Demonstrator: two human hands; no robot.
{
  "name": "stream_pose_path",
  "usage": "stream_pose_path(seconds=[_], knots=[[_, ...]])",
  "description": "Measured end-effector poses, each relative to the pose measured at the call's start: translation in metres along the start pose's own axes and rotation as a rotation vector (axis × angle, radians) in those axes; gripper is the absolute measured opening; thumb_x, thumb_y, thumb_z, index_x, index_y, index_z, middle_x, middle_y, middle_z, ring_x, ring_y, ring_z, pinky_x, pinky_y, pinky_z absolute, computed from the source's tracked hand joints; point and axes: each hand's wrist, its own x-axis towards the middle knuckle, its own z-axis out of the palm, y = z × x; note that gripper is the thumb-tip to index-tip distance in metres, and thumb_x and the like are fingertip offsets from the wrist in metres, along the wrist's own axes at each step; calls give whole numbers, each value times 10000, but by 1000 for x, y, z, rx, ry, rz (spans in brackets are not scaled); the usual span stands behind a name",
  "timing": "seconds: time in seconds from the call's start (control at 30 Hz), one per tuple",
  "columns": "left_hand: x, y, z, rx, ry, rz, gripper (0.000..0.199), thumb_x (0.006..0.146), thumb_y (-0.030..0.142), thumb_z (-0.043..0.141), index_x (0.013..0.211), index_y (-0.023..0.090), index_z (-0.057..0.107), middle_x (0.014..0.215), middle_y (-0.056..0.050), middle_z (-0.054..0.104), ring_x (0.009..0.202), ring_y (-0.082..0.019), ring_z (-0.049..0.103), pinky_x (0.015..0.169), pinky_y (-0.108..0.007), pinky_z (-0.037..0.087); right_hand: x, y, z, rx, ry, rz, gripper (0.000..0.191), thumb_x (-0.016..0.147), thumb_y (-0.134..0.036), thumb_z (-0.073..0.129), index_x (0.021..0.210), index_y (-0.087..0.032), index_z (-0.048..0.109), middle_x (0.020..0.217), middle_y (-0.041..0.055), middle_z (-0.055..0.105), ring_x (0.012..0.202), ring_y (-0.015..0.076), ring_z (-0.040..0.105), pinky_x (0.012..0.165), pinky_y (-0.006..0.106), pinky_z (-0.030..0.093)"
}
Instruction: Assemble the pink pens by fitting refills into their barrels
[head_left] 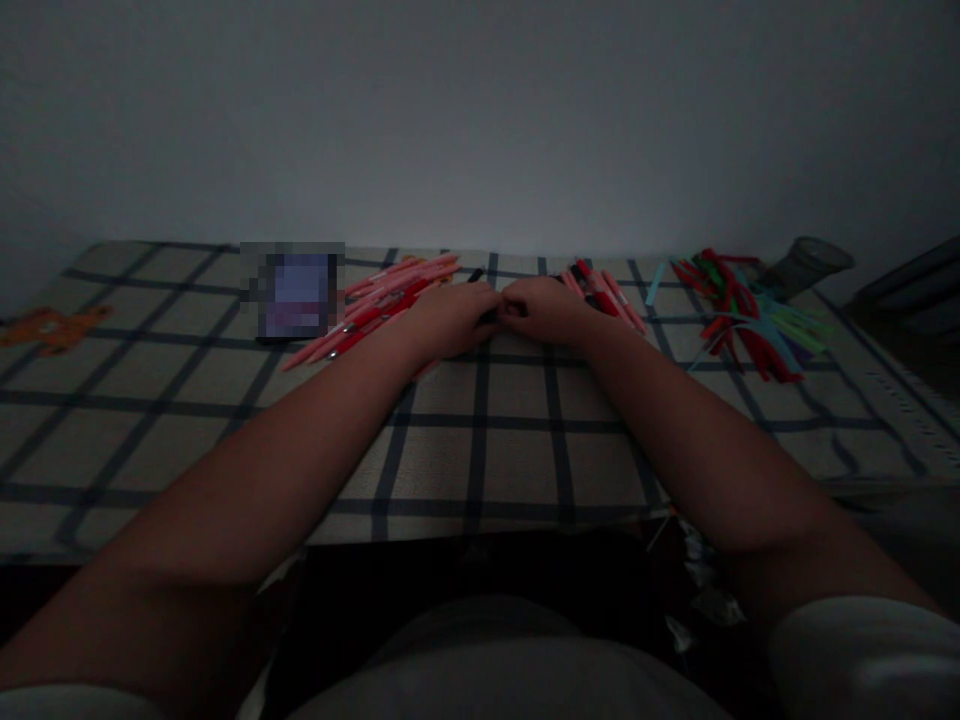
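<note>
My left hand (463, 312) and my right hand (546, 306) meet over the middle of the table, fingertips touching. Both are closed, with fingers bent together; what is pinched between them is too dark and small to make out. A short black tip (477, 273) shows just behind my left hand. Beside and partly under my left forearm lies a pile of pink and red pens (390, 285). Past my right hand is a smaller group of pink, red and black pens (607, 292), partly hidden by the wrist.
A checked cloth (517, 460) covers the table against a plain wall. Left stand a blurred-out screen-like object (300, 295) and an orange cutout (56, 330). Right lie a light-blue strip (655, 283), a bundle of colourful strips (731, 300) and a tilted clear glass (814, 262).
</note>
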Motion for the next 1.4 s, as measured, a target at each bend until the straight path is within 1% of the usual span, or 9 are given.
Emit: stream_pose_path(seconds=[0.13, 0.23, 0.47, 0.67, 0.9, 1.17, 1.4], knots=[[0, 1, -1, 8, 2, -1, 326, 1065, 350, 554, 1315, 236, 729, 1292, -105, 772, 1174, -280, 744, 915, -354, 547, 0, 1, 1, 13, 4, -1, 197, 919, -280, 582, 907, -173, 747, 887, 72, 727, 787, 203, 535, 731, 329, 306], [0, 0, 0, 17, -3, -2, 325, 1065, 334, 546, 1314, 232, 728, 1276, -108, 775, 1177, -283, 742, 926, -362, 544, 1, 0, -1, 18, -2, -2, 213, 924, -275, 572, 927, -168, 756, 886, 73, 727, 783, 201, 529, 735, 328, 307], [0, -4, 3, 11, 18, 17, 341, 1068, 353, 536, 1326, 242, 728, 1304, -104, 769, 1192, -282, 738, 932, -359, 548, 0, -2, -3, 4, -23, 8, 219, 938, -291, 571, 913, -164, 747, 876, 73, 714, 774, 199, 513, 727, 331, 290], [1, -3, 2, 4, -4, 4, 353, 1055, 341, 546, 1339, 255, 736, 1268, -91, 779, 1189, -275, 738, 957, -356, 552, 0, -4, -5, -10, -29, 5, 207, 939, -277, 562, 903, -174, 738, 868, 63, 703, 757, 193, 497, 724, 331, 292], [1, 0, 0, 20, -12, -3, 352, 1064, 334, 527, 1319, 220, 740, 1292, -120, 773, 1157, -293, 746, 946, -381, 554, -1, -6, -5, -5, -14, 11, 195, 937, -268, 574, 926, -177, 745, 881, 60, 712, 754, 191, 504, 724, 325, 303], [0, 1, 1, 45, -15, 21, 364, 1058, 321, 526, 1339, 206, 727, 1346, -131, 742, 1225, -300, 723, 994, -388, 548, 0, -6, -4, -8, -23, 17, 211, 930, -271, 599, 996, -161, 766, 954, 84, 744, 801, 206, 539, 735, 324, 316], [-1, 2, 0, 52, -17, 12, 349, 1054, 320, 543, 1338, 233, 726, 1338, -103, 738, 1246, -278, 714, 1017, -363, 539, 0, -4, -4, -18, -42, 29, 208, 923, -277, 604, 986, -158, 762, 956, 90, 740, 811, 211, 543, 739, 328, 316]])
